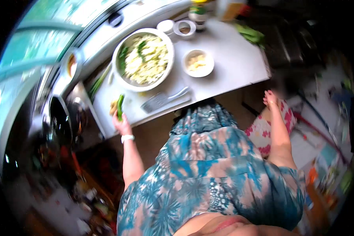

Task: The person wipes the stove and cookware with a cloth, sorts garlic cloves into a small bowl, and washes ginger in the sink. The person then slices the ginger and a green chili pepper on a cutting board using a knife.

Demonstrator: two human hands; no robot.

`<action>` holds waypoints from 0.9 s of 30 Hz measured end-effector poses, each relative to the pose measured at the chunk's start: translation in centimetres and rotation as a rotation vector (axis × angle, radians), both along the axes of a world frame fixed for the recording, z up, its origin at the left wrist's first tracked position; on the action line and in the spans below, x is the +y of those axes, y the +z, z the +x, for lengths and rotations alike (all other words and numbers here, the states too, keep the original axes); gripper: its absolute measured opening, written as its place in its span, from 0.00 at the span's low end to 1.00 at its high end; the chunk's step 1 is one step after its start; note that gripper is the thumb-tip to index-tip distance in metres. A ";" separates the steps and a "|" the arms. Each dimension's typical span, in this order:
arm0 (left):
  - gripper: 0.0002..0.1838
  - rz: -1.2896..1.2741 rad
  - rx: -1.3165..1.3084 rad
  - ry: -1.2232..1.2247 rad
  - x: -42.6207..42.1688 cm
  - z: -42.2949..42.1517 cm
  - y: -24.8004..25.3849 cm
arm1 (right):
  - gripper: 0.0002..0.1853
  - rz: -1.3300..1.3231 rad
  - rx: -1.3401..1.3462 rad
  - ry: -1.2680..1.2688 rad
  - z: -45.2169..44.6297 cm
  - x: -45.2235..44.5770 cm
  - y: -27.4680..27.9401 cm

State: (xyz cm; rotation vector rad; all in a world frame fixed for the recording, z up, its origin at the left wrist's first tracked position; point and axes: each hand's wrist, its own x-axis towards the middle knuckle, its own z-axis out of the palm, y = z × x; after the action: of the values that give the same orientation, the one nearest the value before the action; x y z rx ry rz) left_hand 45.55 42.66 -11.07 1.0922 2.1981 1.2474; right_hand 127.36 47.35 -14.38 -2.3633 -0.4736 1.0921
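My left hand (122, 125) is at the table's left front corner, its fingers closed on a green chili pepper (120, 105). A knobbly tan piece that looks like ginger (113, 107) sits against the same fingers. To the right of this hand a cleaver (157, 102) lies flat near the front edge, its handle pointing right. Behind it stands a large white bowl (118, 80) filled with chopped pale vegetable and some green leaves. My right hand (270, 98) is off the table's right end with curled fingers, and I see nothing in it.
A small white bowl (200, 74) with pale pieces stands on the white table (232, 59). Farther back are a small dish (185, 28) with dark contents and a bottle (198, 17). Green leaves (251, 35) lie at the right; a floral cloth (259, 131) is below my right hand.
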 end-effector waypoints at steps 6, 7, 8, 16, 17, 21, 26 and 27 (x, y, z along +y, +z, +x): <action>0.21 -0.057 0.541 -0.230 -1.4 1.9 1.2 | 0.05 0.394 -0.302 1.243 -19.3 0.5 9.4; 0.22 -0.050 0.605 -0.275 -1.9 1.1 2.7 | 0.07 0.590 -0.327 1.471 -25.9 1.5 10.8; 0.22 -0.021 0.632 -0.344 -1.8 1.3 2.4 | 0.10 0.702 -0.376 1.555 -29.1 2.1 10.8; 0.20 -0.076 0.695 -0.524 0.3 1.4 0.6 | 0.20 0.836 -0.643 1.815 -43.6 5.8 7.0; 0.19 -0.037 0.661 -0.539 1.1 2.0 1.6 | 0.20 0.774 -0.642 1.862 -44.4 6.0 6.7; 0.15 0.058 0.607 -0.546 2.2 4.8 0.9 | 0.25 0.603 -0.527 1.885 -43.9 7.1 9.9; 0.14 0.126 0.557 -0.663 3.0 5.4 0.2 | 0.25 0.554 -0.411 1.671 -43.2 6.3 12.7; 0.15 0.129 0.552 -0.704 3.0 5.6 -0.1 | 0.23 0.520 -0.396 1.615 -42.9 6.2 12.7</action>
State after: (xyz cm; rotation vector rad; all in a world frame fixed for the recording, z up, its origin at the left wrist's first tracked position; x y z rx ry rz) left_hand 51.19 45.68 -11.21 2.2197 1.7705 0.8290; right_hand 84.50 53.55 -1.70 -1.3708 -2.6320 0.7386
